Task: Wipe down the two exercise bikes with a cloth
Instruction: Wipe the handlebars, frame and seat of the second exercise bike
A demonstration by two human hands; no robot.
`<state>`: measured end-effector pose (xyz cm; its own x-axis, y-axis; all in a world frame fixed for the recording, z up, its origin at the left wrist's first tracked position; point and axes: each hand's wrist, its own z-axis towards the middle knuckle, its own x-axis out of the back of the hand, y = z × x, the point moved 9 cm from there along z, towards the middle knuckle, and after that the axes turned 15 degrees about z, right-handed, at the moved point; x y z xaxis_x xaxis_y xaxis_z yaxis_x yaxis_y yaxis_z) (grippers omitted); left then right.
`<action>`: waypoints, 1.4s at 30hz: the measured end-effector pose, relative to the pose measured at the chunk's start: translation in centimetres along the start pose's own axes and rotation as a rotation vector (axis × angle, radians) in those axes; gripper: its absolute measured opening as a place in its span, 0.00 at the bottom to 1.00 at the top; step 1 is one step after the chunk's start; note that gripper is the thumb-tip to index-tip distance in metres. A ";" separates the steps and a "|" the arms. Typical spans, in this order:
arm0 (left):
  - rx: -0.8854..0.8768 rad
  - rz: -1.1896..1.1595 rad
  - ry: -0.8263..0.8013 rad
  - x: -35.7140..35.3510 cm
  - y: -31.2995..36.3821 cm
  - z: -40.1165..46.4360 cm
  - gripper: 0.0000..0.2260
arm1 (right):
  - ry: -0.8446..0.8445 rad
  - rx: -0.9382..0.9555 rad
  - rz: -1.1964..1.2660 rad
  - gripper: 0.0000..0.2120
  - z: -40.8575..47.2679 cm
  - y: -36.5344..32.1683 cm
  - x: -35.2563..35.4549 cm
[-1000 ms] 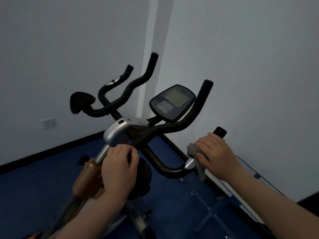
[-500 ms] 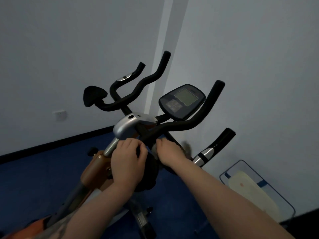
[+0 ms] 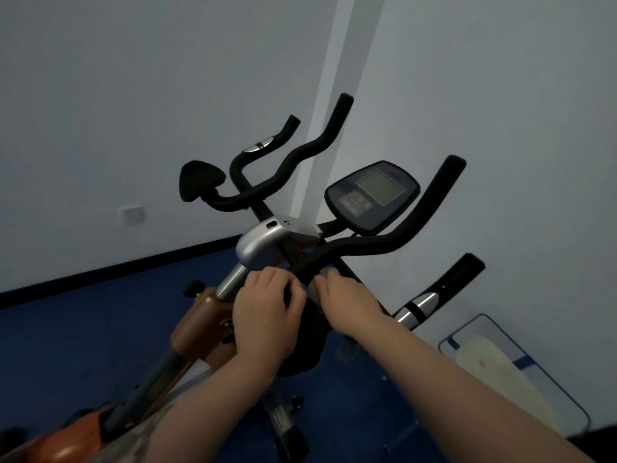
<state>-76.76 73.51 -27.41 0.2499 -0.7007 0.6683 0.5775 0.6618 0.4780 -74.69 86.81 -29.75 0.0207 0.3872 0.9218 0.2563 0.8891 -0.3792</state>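
Centre of the frame, left to right. The left hand [image 3: 265, 315] curls its grip round the bike's upright stem just below the silver metal clamp housing [image 3: 258, 247], steadying the orange-framed exercise bike [image 3: 197, 324]. Immediately to its right, the right hand [image 3: 347, 304] presses a small grey cloth [image 3: 322, 274] against the black foam handlebar [image 3: 360, 250]; only a scrap of cloth shows above the fingers, so how tightly it is grasped cannot be told. From this hand the bar's long axis runs up and to the right, toward the raised tip at right of centre, passing below the dark oval display console [image 3: 372, 195]. The right hand is the nearer to that unwiped length; a stroke would probably follow this axis.
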 end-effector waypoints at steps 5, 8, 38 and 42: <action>-0.013 0.023 -0.023 -0.2 0.0 -0.1 0.04 | 0.085 0.183 -0.180 0.22 -5.7 1.3 0.8; -0.019 0.039 -0.011 -0.1 0.1 -0.1 0.04 | -0.074 0.411 -0.192 0.20 -8.4 2.2 3.2; -0.384 0.190 -0.140 -0.9 3.6 2.3 0.04 | 1.376 -0.215 0.611 0.23 -12.2 9.4 7.3; -0.449 0.184 -0.080 -0.7 3.7 2.2 0.06 | 1.359 -0.220 0.727 0.26 -11.4 10.4 9.6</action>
<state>-76.48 77.05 -24.82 0.3292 -0.5487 0.7685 0.8116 0.5804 0.0667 -60.79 96.95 -23.88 0.9956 0.0910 -0.0243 -0.0680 0.5167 -0.8535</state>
